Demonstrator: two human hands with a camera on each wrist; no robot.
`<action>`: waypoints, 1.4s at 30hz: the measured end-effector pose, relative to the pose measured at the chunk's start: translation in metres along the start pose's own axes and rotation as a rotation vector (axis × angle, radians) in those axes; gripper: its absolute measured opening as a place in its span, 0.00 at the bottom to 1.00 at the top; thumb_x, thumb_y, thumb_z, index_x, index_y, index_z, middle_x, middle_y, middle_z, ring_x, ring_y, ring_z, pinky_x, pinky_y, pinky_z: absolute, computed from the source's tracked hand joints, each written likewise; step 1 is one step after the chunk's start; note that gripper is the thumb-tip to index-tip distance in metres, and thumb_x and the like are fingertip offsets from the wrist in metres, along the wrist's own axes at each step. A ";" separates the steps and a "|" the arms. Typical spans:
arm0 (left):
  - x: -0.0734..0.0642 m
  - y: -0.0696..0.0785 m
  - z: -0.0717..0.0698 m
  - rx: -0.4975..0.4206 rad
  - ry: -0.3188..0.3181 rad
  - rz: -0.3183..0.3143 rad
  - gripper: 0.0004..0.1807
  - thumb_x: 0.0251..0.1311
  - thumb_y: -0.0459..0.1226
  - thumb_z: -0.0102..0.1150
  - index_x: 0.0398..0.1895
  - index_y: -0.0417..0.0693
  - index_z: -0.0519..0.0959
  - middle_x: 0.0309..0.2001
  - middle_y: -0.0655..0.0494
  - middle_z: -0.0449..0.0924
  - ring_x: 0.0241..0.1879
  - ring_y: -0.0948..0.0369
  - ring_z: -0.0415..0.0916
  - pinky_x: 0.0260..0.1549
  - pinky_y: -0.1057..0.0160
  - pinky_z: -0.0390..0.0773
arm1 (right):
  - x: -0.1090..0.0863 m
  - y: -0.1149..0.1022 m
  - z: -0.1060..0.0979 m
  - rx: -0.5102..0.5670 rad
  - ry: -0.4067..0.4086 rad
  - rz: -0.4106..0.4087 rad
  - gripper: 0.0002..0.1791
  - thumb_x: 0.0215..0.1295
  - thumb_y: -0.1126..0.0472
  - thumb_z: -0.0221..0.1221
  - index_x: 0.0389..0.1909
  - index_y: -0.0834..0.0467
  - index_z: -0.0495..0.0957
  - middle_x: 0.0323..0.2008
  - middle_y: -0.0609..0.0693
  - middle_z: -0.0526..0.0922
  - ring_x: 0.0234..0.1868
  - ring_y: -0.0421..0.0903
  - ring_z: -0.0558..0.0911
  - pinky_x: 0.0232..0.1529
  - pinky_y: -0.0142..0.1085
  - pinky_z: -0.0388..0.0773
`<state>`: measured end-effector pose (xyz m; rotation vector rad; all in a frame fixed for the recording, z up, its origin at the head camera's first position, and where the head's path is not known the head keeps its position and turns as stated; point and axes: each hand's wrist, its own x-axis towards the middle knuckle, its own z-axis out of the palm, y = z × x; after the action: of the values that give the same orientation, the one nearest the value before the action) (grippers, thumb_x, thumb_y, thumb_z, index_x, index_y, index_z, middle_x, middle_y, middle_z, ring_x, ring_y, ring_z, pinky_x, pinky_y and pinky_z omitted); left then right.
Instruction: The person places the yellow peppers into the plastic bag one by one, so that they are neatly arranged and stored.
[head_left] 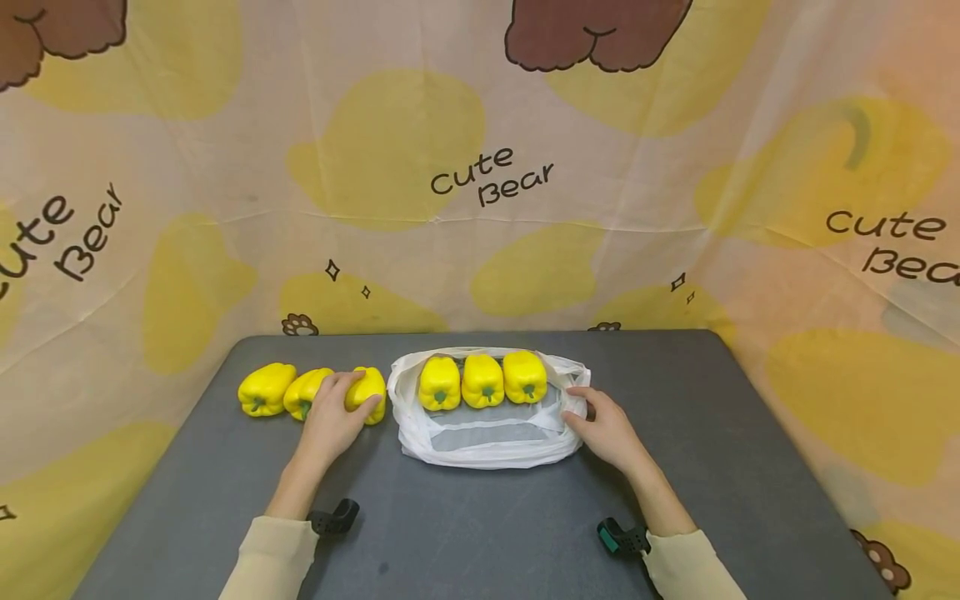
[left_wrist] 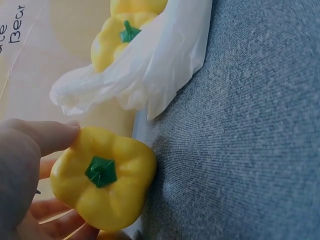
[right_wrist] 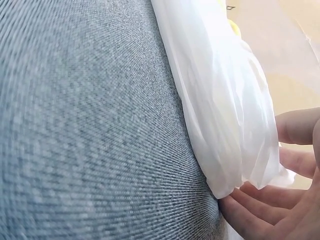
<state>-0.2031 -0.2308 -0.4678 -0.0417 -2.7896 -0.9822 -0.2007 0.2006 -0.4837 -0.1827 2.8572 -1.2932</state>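
Head view: nearest my remote camera, two cream sleeves (head_left: 270, 557), two black wrist straps (head_left: 334, 518), one grey table (head_left: 480, 533).
Left hand (head_left: 335, 417): one; thumb and fingers curled round a single pepper.
Right hand (head_left: 611, 429): one; thumb and fingers pinch the right rim of the bag.
White bag (head_left: 487, 458): one, mouth facing up.
Held yellow pepper (head_left: 365, 390): one, just left of the bag and outside it; stem towards the person, long axis running near to far. I cannot tell whether it bears on the table.
Loose yellow peppers (head_left: 266, 389): two, left of that hand; stems at the near end, axes slanted.
Bagged yellow peppers (head_left: 483, 379): three, in a row along the bag's far side, stems facing near. I count six altogether.
Backdrop (head_left: 420, 250): one printed cloth, "Cute Bear" three times.
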 end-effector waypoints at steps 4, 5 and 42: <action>-0.001 0.000 0.001 0.009 0.009 0.010 0.31 0.67 0.44 0.63 0.68 0.37 0.72 0.65 0.33 0.66 0.64 0.37 0.64 0.63 0.34 0.65 | 0.000 0.000 0.001 0.000 0.003 0.003 0.26 0.68 0.58 0.64 0.65 0.61 0.75 0.56 0.62 0.79 0.51 0.56 0.78 0.52 0.53 0.77; -0.001 0.000 0.001 0.011 0.010 0.012 0.30 0.67 0.44 0.63 0.68 0.37 0.72 0.65 0.33 0.66 0.64 0.37 0.64 0.63 0.33 0.65 | 0.000 -0.001 0.001 0.000 0.004 0.004 0.26 0.68 0.58 0.64 0.65 0.61 0.75 0.56 0.62 0.79 0.51 0.56 0.78 0.52 0.53 0.77; -0.009 0.016 -0.012 -0.050 0.219 0.115 0.27 0.60 0.39 0.68 0.61 0.36 0.78 0.62 0.35 0.70 0.61 0.37 0.67 0.60 0.34 0.67 | 0.000 -0.002 0.000 -0.028 -0.020 0.035 0.27 0.67 0.56 0.65 0.65 0.60 0.75 0.43 0.55 0.78 0.41 0.50 0.74 0.39 0.40 0.70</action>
<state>-0.1912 -0.2257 -0.4502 -0.0948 -2.5342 -0.9657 -0.2006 0.1987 -0.4821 -0.1444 2.8497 -1.2390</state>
